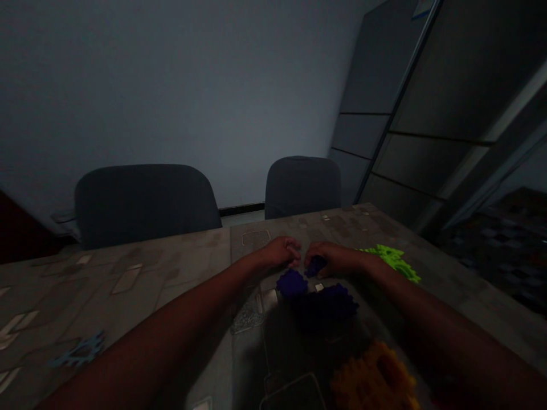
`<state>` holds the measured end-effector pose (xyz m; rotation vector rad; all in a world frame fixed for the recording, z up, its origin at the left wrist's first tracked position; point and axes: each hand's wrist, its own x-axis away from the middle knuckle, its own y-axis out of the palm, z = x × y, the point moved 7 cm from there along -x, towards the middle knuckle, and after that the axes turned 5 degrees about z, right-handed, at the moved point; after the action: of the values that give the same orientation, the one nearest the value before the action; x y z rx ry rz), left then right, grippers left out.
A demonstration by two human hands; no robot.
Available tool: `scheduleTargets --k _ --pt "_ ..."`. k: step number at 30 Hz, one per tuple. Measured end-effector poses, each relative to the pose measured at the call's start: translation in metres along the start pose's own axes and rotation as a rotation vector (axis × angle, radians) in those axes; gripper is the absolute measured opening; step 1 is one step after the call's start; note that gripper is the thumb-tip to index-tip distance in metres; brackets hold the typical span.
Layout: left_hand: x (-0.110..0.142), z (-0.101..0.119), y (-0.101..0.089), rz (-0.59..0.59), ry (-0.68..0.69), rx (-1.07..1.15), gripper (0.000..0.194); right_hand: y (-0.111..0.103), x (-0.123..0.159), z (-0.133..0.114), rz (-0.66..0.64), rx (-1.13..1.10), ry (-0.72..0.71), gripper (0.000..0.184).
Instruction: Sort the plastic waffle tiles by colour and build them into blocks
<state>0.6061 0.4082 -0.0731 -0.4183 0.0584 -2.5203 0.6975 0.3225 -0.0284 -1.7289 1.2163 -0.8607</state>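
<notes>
My right hand is closed around a dark purple toothed piece, held just over the table. Beside it, my left hand has its fingers loosely bent and apart, with nothing visible in them. Just below the hands lies a round purple gear piece. Nearer to me is a group of dark purple gear pieces, partly lost in shadow. Bright green toothed pieces lie past my right wrist, partly hidden by the forearm.
Orange gear pieces are at the near edge of view. A light-blue toothed piece lies on the patterned table at left. Two grey chairs stand against the far side, and a cabinet rises at the right. The room is dim.
</notes>
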Motion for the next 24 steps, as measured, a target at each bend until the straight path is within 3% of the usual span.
scheduleTargets --k 4,8,12,17,24 --pt "0.009 0.004 -0.013 0.084 0.036 0.018 0.018 -0.004 0.011 -0.008 -0.059 -0.049 -0.015 0.047" --pt "0.040 0.002 -0.025 0.311 0.167 0.083 0.022 -0.012 0.021 -0.004 -0.036 -0.242 0.042 0.049" --pt "0.077 -0.010 -0.013 0.466 0.255 0.173 0.038 -0.010 0.021 0.006 0.021 -0.222 0.098 0.038" --pt "0.087 -0.017 0.010 0.514 0.278 0.212 0.054 -0.003 0.015 0.007 0.061 -0.128 0.131 0.029" --pt "0.075 -0.010 0.020 0.498 0.329 0.201 0.049 -0.002 0.024 0.001 0.069 -0.077 0.167 0.028"
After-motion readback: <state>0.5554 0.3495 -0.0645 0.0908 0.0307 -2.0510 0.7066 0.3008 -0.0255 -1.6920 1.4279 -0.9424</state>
